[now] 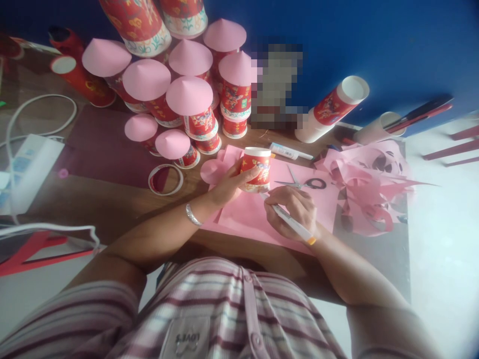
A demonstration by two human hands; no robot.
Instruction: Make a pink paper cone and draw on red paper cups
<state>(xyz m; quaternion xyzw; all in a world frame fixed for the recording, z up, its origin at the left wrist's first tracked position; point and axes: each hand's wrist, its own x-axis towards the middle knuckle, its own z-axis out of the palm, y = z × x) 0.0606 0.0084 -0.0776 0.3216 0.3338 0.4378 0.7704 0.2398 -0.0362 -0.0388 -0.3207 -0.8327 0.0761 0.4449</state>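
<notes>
My left hand [239, 178] is closed around a short red decorated cardboard tube [262, 172] with white rims, held upright over pink paper. In my right hand [295, 207] is a white marker pen [295, 225] with a yellow end, its tip near the bottom of the tube; I cannot tell whether it touches. Under both hands lie sheets of pink paper [243, 217]. Scissors [297, 183] and a roll of dark tape [316, 183] rest on the paper just beyond my right hand. A white glue tube [291, 151] lies behind the red tube.
Several red tubes with pink paper cones [190, 94] stand at the back left. A white ring [165, 179] lies before them. Pink paper scraps [374, 184] pile at the right, below a tall tube [333, 109]. White cables [45, 228] run along the left side.
</notes>
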